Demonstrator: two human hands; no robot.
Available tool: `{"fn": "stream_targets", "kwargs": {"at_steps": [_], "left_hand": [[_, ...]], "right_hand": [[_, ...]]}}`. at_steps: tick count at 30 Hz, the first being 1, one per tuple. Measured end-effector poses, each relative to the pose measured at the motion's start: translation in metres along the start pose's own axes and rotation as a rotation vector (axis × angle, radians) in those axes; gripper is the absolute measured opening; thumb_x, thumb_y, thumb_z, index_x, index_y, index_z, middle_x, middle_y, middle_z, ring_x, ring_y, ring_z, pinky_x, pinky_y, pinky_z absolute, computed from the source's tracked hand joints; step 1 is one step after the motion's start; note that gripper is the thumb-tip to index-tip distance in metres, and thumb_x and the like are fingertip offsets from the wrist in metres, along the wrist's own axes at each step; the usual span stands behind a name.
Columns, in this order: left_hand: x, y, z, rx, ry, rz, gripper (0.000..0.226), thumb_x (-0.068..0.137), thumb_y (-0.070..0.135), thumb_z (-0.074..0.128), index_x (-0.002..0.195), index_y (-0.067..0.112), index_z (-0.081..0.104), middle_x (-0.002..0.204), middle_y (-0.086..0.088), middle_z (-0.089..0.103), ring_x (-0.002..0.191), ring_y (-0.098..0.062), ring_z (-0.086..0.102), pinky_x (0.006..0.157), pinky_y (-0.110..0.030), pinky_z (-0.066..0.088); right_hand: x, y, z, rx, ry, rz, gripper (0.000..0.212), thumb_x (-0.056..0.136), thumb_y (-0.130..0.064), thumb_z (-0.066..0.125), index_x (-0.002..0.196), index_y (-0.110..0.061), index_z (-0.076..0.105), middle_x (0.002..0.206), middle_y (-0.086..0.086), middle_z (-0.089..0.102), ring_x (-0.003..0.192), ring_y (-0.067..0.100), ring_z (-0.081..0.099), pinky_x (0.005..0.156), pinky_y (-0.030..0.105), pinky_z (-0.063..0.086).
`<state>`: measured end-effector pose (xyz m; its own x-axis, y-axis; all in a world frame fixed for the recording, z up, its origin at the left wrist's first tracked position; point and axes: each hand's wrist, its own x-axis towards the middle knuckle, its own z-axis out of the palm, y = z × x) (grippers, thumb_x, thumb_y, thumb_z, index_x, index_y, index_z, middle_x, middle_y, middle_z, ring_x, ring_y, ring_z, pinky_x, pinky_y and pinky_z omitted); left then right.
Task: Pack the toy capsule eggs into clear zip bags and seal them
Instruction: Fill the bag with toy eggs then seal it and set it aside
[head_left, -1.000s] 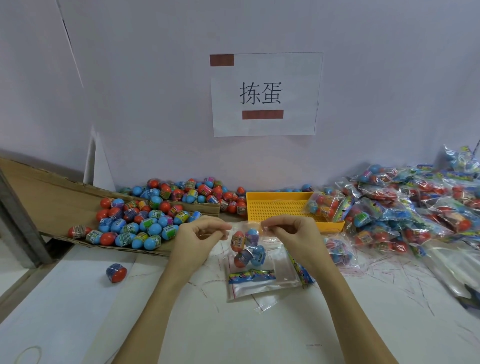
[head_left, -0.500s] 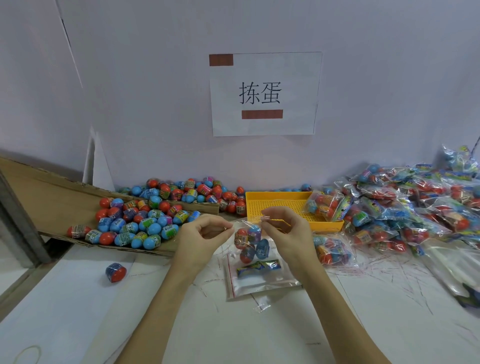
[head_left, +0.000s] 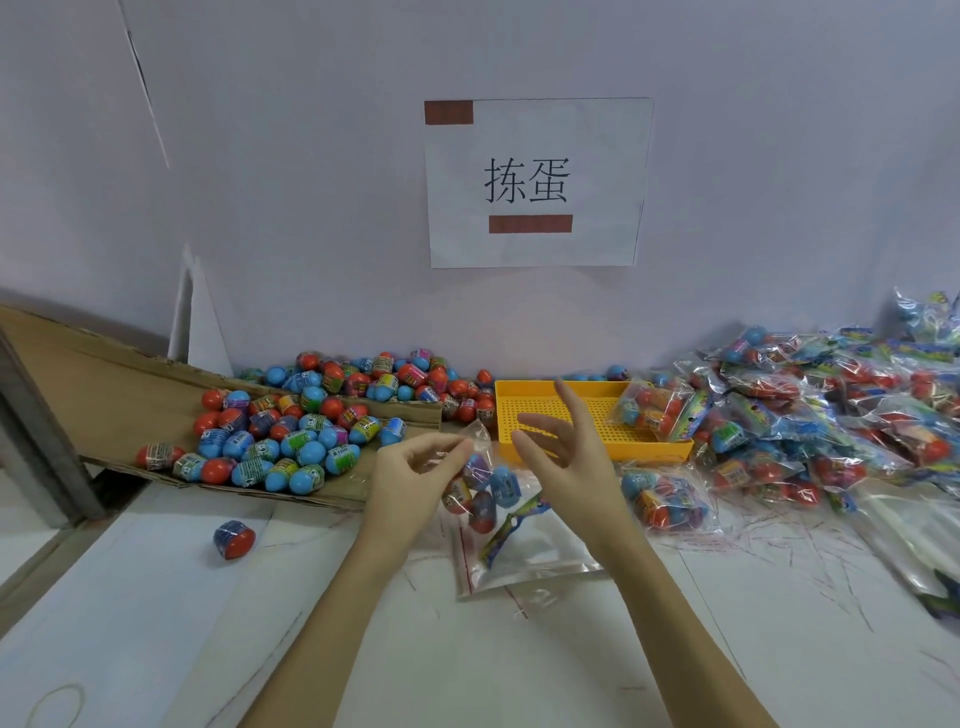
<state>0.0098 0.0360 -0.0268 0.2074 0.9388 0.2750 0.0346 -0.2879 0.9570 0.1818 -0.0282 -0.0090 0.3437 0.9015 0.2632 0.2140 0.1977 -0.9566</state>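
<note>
Zip bag of eggs hangs pinched at its top edge by left hand; right hand spread loose beside it.

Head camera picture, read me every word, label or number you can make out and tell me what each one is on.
"拣蛋": two large black characters on the white paper sign on the wall, between two brown bars that carry no text.
Printed bands on the loose capsule eggs: too small and blurred to read.
Printed header cards in the packed bags: colourful, unreadable.
Card strip in the bag being packed: unreadable.
</note>
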Motion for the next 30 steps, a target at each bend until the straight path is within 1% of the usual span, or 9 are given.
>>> {"fn": "stream_targets", "kwargs": {"at_steps": [2, 4, 9, 12, 16, 21, 25, 28, 30], "left_hand": [[0.001, -0.001, 0.000, -0.115, 0.047, -0.110, 0.010, 0.090, 0.023, 0.078, 0.100, 0.021, 0.080, 0.091, 0.002, 0.080, 0.087, -0.017, 0.076, 0.072, -0.029, 0.061], [0.004, 0.000, -0.002, -0.211, 0.106, -0.209, 0.015, 0.090, 0.024, 0.078, 0.104, 0.017, 0.079, 0.092, -0.002, 0.080, 0.087, -0.022, 0.076, 0.068, -0.030, 0.060], [0.006, 0.002, -0.005, -0.101, 0.098, -0.195, 0.008, 0.095, 0.017, 0.072, 0.096, 0.021, 0.078, 0.088, 0.004, 0.078, 0.081, -0.014, 0.076, 0.056, -0.020, 0.054], [0.004, 0.001, -0.005, -0.065, 0.084, -0.173, 0.007, 0.095, 0.024, 0.073, 0.092, 0.022, 0.079, 0.084, 0.004, 0.078, 0.077, -0.011, 0.075, 0.056, -0.021, 0.055], [0.006, 0.002, -0.004, -0.123, 0.116, -0.198, 0.009, 0.092, 0.025, 0.076, 0.092, 0.017, 0.079, 0.085, 0.001, 0.079, 0.081, -0.014, 0.077, 0.060, -0.023, 0.060], [0.003, 0.005, 0.001, -0.135, 0.108, -0.239, 0.014, 0.094, 0.022, 0.075, 0.095, 0.009, 0.078, 0.089, -0.005, 0.079, 0.085, -0.020, 0.077, 0.074, -0.037, 0.064], [0.004, 0.008, -0.001, -0.180, 0.036, -0.289, 0.014, 0.094, 0.015, 0.066, 0.086, 0.007, 0.074, 0.083, 0.000, 0.074, 0.072, -0.009, 0.072, 0.059, -0.028, 0.056], [0.002, 0.008, -0.001, -0.065, 0.022, -0.229, 0.025, 0.098, 0.027, 0.066, 0.079, 0.013, 0.072, 0.070, 0.010, 0.070, 0.063, 0.002, 0.064, 0.054, -0.016, 0.051], [0.001, 0.007, 0.000, 0.015, 0.053, -0.143, 0.025, 0.097, 0.034, 0.069, 0.083, 0.015, 0.073, 0.071, 0.008, 0.070, 0.065, 0.000, 0.064, 0.055, -0.014, 0.052]], "right_hand": [[0.001, 0.003, -0.008, -0.168, -0.047, 0.060, 0.044, 0.096, -0.039, 0.067, 0.137, -0.027, 0.058, 0.111, -0.013, 0.071, 0.103, 0.005, 0.069, 0.076, 0.017, 0.056], [0.000, 0.005, -0.008, -0.220, -0.062, 0.079, 0.024, 0.094, -0.040, 0.069, 0.110, -0.023, 0.075, 0.093, -0.012, 0.076, 0.092, 0.008, 0.071, 0.076, 0.025, 0.060], [0.000, 0.004, -0.001, -0.178, 0.000, 0.087, 0.020, 0.092, -0.039, 0.072, 0.088, -0.020, 0.077, 0.078, -0.006, 0.076, 0.080, 0.011, 0.071, 0.075, 0.031, 0.061], [0.000, 0.003, -0.001, -0.147, -0.029, 0.100, 0.020, 0.094, -0.036, 0.069, 0.085, -0.019, 0.077, 0.078, -0.004, 0.077, 0.079, 0.011, 0.071, 0.077, 0.036, 0.062], [-0.001, 0.004, -0.001, -0.122, 0.056, 0.078, 0.022, 0.097, -0.033, 0.068, 0.081, -0.022, 0.079, 0.075, -0.008, 0.076, 0.075, 0.005, 0.069, 0.074, 0.031, 0.060], [0.000, 0.006, 0.003, -0.126, 0.159, 0.057, 0.022, 0.098, -0.034, 0.066, 0.082, -0.025, 0.078, 0.076, -0.011, 0.075, 0.077, 0.007, 0.071, 0.075, 0.032, 0.060], [-0.001, 0.005, 0.006, -0.105, 0.150, 0.012, 0.024, 0.100, -0.033, 0.063, 0.082, -0.027, 0.077, 0.078, -0.013, 0.075, 0.078, 0.005, 0.070, 0.070, 0.029, 0.061], [-0.001, 0.007, 0.007, -0.132, 0.144, 0.034, 0.026, 0.100, -0.035, 0.062, 0.079, -0.027, 0.076, 0.074, -0.010, 0.073, 0.076, 0.008, 0.070, 0.067, 0.035, 0.060], [-0.001, 0.008, 0.009, -0.148, 0.153, 0.048, 0.027, 0.100, -0.037, 0.062, 0.079, -0.026, 0.076, 0.073, -0.009, 0.073, 0.076, 0.009, 0.070, 0.067, 0.037, 0.061]]}}
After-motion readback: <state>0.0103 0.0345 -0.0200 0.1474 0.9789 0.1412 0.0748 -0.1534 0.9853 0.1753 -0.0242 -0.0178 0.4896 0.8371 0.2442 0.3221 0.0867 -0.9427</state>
